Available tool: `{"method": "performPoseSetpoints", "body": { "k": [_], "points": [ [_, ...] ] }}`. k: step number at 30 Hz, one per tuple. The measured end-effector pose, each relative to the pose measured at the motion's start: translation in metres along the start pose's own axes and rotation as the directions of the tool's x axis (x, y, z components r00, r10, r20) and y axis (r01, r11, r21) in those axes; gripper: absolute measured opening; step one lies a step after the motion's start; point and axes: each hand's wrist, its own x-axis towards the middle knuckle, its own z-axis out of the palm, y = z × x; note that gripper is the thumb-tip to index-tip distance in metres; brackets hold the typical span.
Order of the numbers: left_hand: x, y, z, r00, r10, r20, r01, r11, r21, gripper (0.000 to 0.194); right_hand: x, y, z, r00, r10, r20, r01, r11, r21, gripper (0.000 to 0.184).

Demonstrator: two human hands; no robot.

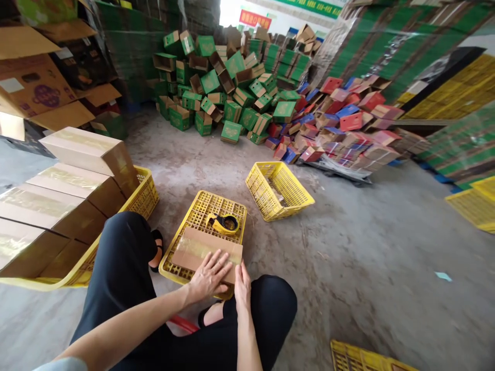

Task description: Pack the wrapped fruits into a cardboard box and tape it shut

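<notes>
A cardboard box (189,249) with clear tape along its top lies on an upturned yellow plastic crate (201,203) between my knees. My left hand (210,275) rests flat on the box's top, fingers spread over the tape. At the box's right end, my right hand (243,286) touches the edge with its fingers stretched out; its thumb is hard to make out. Just beyond the box, a yellow tape dispenser (224,223) lies on the crate.
On my left, several taped cardboard boxes (69,180) fill a yellow crate (149,193). Another yellow crate (280,193) with scraps inside stands ahead on the concrete floor. Green boxes (232,131) and red and blue boxes (350,121) are heaped farther back. A yellow crate (359,355) shows bottom right.
</notes>
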Motion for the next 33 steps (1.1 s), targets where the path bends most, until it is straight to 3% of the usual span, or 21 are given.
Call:
{"method": "performPoseSetpoints", "body": {
  "k": [6,12,18,22,28,33],
  "points": [
    [0.010,0.010,0.006,1.000,-0.007,0.020,0.007,1.000,0.023,0.071,-0.031,-0.003,0.001,0.995,-0.063,-0.083,0.054,0.993,-0.102,0.090],
    [0.008,0.013,-0.003,0.999,-0.032,0.026,0.032,0.999,0.005,0.070,-0.054,-0.001,-0.011,0.987,-0.151,-0.062,0.138,0.975,-0.172,0.084],
    [0.008,0.014,-0.004,1.000,-0.028,0.014,0.027,1.000,0.012,0.069,-0.042,-0.003,-0.008,0.993,-0.064,-0.097,0.057,0.996,-0.069,0.079],
    [0.010,0.012,-0.003,0.999,-0.028,0.028,0.028,1.000,0.000,0.067,-0.031,-0.007,0.000,0.989,-0.096,-0.110,0.086,0.992,-0.092,0.080],
    [0.009,0.010,0.003,0.999,-0.026,0.023,0.027,0.999,-0.036,0.067,-0.044,-0.003,-0.007,0.981,-0.175,-0.088,0.157,0.971,-0.180,0.077],
    [-0.001,0.009,0.003,0.998,0.061,-0.006,-0.062,0.990,-0.124,0.052,-0.046,-0.004,-0.005,0.989,-0.085,-0.120,0.074,0.993,-0.096,0.086]
  ]
}}
